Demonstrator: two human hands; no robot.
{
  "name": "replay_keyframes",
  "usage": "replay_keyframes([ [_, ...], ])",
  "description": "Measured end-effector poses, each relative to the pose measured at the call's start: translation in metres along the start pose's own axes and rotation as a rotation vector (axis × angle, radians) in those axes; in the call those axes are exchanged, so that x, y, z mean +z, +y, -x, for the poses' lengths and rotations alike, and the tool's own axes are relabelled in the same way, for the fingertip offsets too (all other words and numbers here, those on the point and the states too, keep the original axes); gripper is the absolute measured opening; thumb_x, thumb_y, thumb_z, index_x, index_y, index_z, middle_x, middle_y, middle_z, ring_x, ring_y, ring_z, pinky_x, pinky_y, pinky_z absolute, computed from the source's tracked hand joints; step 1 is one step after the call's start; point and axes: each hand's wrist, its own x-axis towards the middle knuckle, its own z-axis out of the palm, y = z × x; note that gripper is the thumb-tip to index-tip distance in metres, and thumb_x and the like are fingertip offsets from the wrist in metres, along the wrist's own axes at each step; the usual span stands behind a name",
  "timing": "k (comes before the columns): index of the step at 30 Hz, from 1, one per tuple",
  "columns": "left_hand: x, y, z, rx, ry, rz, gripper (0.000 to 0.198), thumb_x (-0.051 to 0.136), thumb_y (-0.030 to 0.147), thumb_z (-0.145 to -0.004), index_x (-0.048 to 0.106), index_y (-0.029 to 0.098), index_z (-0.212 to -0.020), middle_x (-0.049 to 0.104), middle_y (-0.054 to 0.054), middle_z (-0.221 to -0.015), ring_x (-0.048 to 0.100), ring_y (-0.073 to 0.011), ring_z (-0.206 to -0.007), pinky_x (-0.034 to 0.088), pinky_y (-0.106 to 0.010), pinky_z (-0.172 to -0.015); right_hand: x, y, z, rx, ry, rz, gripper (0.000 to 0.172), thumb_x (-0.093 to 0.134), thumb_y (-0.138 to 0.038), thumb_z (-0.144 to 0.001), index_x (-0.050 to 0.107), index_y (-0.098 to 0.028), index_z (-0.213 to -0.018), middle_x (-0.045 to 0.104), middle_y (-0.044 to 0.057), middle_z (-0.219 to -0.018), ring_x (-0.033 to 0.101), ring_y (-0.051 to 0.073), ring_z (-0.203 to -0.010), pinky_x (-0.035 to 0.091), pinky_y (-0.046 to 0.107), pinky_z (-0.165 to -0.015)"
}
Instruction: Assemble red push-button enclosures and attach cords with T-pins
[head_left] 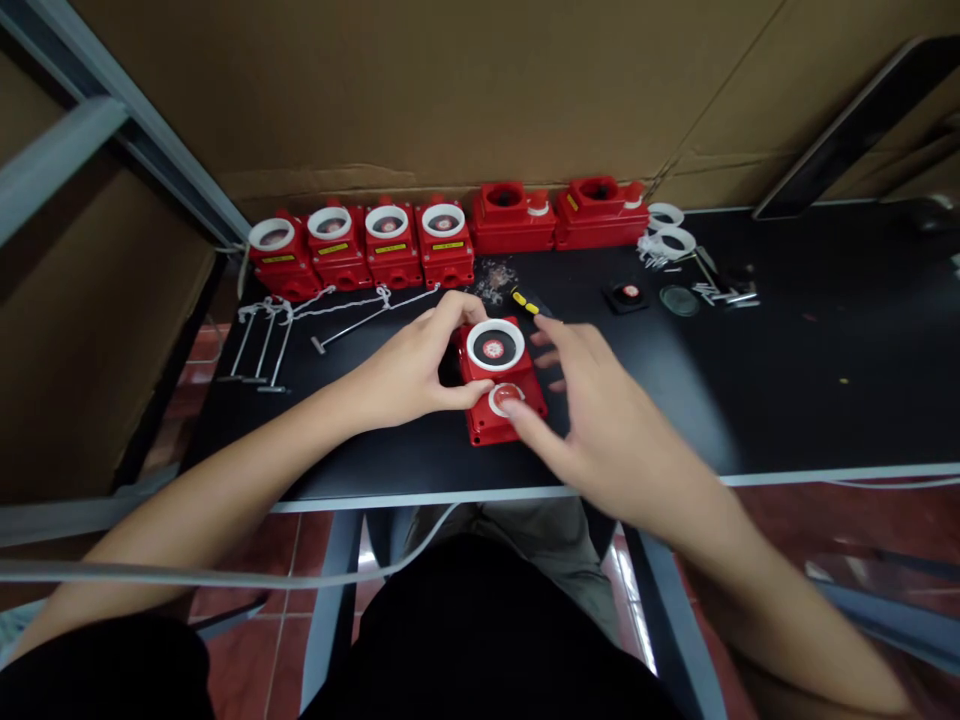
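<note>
A smooth black tabletop (420, 460) with a pale edge strip spans the view. Near that edge, between the hands, lies a glossy red box (491, 426) bearing a small rounded dome (508, 394) and a thick white ring (496, 325) around a black disc (508, 354). The left hand (420, 362) grips its left side; the right hand (600, 405) curves loosely, fingers spread, thumb by the dome, contact unclear. Beyond lie white-corded, T-shaped metal rods (271, 388), a yellow-and-black cutter (526, 302), then similar boxes (450, 262) before brown cardboard (480, 100).
</note>
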Motion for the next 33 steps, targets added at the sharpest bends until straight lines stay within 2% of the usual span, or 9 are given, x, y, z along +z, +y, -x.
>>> replay_keyframes([
  [4,-0.004,0.003,-0.001,0.029,-0.031,-0.067,0.060,0.082,0.042,-0.097,0.057,0.023,-0.148,0.072,-0.013,-0.153,0.074,-0.0309,-0.135,0.059,-0.045,-0.119,0.055,-0.021,0.026,0.110,0.267,0.070,0.109,0.083,-0.064,-0.101,0.031,-0.013,-0.182,0.064,0.033,-0.159,0.074,0.050,-0.140,0.072,0.071,-0.109],
  [7,-0.005,0.005,-0.002,0.053,-0.048,-0.133,0.064,0.078,0.040,-0.100,0.060,0.023,-0.159,0.072,-0.013,-0.160,0.071,-0.0325,-0.144,0.054,-0.047,-0.128,0.081,-0.027,0.025,0.122,0.407,0.128,0.095,0.085,-0.052,-0.099,0.039,-0.014,-0.174,0.068,0.030,-0.150,0.075,0.049,-0.135,0.070,0.072,-0.111],
  [10,-0.006,0.008,-0.002,0.045,-0.045,-0.179,0.058,0.078,0.043,-0.101,0.065,0.023,-0.154,0.075,-0.011,-0.151,0.072,-0.0323,-0.140,0.055,-0.047,-0.127,0.082,-0.023,0.020,0.078,0.417,0.107,0.082,0.079,-0.036,-0.097,0.044,-0.016,-0.168,0.070,0.026,-0.145,0.076,0.045,-0.130,0.069,0.070,-0.111],
  [12,-0.007,0.010,-0.001,0.021,-0.020,-0.207,0.057,0.079,0.046,-0.099,0.067,0.023,-0.150,0.076,-0.012,-0.148,0.073,-0.0330,-0.136,0.056,-0.048,-0.124,0.072,-0.015,0.015,0.034,0.336,0.045,0.081,0.077,-0.032,-0.096,0.045,-0.018,-0.169,0.071,0.025,-0.146,0.075,0.045,-0.131,0.068,0.071,-0.113],
  [15,-0.005,0.013,0.001,-0.040,0.036,-0.262,0.057,0.084,0.050,-0.095,0.066,0.022,-0.141,0.074,-0.015,-0.146,0.072,-0.0370,-0.139,0.058,-0.051,-0.122,0.049,0.003,0.004,-0.053,0.103,-0.072,0.077,0.076,-0.032,-0.099,0.050,-0.020,-0.170,0.070,0.026,-0.151,0.074,0.047,-0.138,0.066,0.072,-0.118],
  [21,-0.001,0.006,0.009,-0.137,0.109,-0.358,0.074,0.093,0.058,-0.094,0.056,0.020,-0.147,0.072,-0.021,-0.154,0.073,-0.0427,-0.142,0.062,-0.058,-0.121,0.010,0.041,-0.047,-0.293,-0.293,-0.232,0.077,0.078,-0.035,-0.103,0.052,-0.025,-0.175,0.067,0.020,-0.165,0.069,0.039,-0.152,0.058,0.066,-0.134],
  [26,-0.012,0.003,0.014,-0.060,0.029,-0.463,0.065,0.080,0.051,-0.108,0.055,0.017,-0.157,0.067,-0.024,-0.163,0.066,-0.0447,-0.153,0.054,-0.062,-0.132,-0.005,0.061,-0.086,-0.429,-0.470,-0.237,0.079,0.078,-0.040,-0.107,0.051,-0.028,-0.180,0.066,0.019,-0.169,0.068,0.038,-0.155,0.055,0.067,-0.136],
  [30,-0.026,0.003,0.011,-0.028,-0.023,-0.334,0.045,0.073,0.048,-0.109,0.064,0.020,-0.142,0.073,-0.018,-0.145,0.071,-0.0383,-0.137,0.057,-0.057,-0.125,-0.012,0.065,-0.101,-0.450,-0.578,-0.233,0.083,0.079,-0.040,-0.108,0.048,-0.029,-0.184,0.061,0.017,-0.178,0.064,0.037,-0.164,0.048,0.066,-0.143],
  [33,-0.031,-0.001,0.007,-0.063,-0.015,-0.217,0.049,0.081,0.051,-0.101,0.066,0.021,-0.137,0.075,-0.013,-0.134,0.073,-0.0332,-0.120,0.061,-0.050,-0.115,-0.012,0.068,-0.104,-0.445,-0.594,-0.246,0.085,0.081,-0.049,-0.109,0.050,-0.028,-0.185,0.059,0.018,-0.182,0.061,0.039,-0.167,0.046,0.066,-0.144],
])
